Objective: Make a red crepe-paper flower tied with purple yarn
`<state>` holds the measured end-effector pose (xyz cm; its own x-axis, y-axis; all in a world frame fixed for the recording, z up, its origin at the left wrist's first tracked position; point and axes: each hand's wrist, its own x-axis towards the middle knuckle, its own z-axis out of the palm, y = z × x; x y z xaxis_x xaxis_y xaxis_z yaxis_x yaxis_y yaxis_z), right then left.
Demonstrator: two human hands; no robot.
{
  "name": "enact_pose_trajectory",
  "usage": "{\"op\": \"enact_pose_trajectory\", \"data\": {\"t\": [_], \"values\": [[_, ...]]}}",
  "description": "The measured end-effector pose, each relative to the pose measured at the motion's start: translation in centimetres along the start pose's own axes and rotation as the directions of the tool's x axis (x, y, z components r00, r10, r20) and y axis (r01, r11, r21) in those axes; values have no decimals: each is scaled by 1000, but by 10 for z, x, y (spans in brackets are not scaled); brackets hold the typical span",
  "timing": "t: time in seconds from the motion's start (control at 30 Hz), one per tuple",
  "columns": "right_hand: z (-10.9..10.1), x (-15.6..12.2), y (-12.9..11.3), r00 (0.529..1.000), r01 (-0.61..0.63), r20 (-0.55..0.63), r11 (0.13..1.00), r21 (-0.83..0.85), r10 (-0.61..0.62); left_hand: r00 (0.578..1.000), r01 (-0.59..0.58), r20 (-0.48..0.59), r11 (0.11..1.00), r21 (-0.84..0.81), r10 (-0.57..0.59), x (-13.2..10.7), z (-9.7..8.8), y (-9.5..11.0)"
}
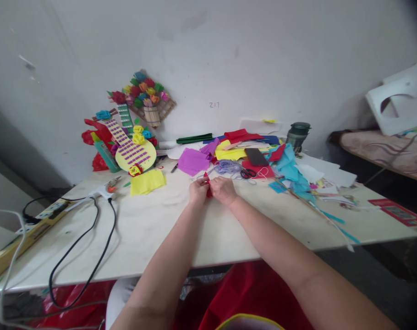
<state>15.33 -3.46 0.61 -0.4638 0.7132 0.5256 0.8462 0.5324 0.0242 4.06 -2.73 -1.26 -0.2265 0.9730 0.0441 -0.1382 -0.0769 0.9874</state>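
My left hand (198, 189) and my right hand (223, 189) meet over the middle of the table. Between them is a small piece of red paper (209, 192), with a pointed tip showing above the fingers. Both hands are closed on it, and the fingers cover most of its shape. Just beyond my right hand lie a bundle of pale purple cord (228, 167) and black-handled scissors (248, 173). Purple paper sheets (194, 161) rest behind my left hand, and folded yellow paper (147, 182) is off to its left.
A glue gun (103, 191) with a black cable lies left, near a power strip (46, 220). Paper-flower decorations (134, 153) lean on the wall beside a glue bottle (105, 153). Coloured paper, a phone (256, 156), a dark bottle (298, 135) and a thin stick (306, 202) are at right.
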Motion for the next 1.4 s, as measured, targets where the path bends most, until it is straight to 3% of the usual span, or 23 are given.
{"op": "enact_pose_trajectory", "data": {"t": [0.27,0.5,0.57,0.7,0.9,1.27,1.4], "values": [[-1,-2,-1,1000,7,-16,1000,20,-7,1000,-9,28,998,58,7,-4,-7,6],[6,-2,10,999,-46,2,995,94,46,975,-187,167,943,275,145,1,-17,1],[8,-2,13,999,-39,23,990,139,36,977,-171,171,942,288,125,1,-20,0],[3,0,12,998,-14,63,985,173,3,986,-105,148,975,197,77,2,-20,-2],[-6,0,2,999,-14,44,995,103,9,998,-67,16,994,81,66,-2,-9,3],[-6,-4,-8,993,-11,122,997,81,1,997,-9,82,997,-72,15,-4,-18,3],[-5,-5,-8,991,-14,137,997,72,4,991,84,119,982,-170,-64,-3,-19,4]]}}
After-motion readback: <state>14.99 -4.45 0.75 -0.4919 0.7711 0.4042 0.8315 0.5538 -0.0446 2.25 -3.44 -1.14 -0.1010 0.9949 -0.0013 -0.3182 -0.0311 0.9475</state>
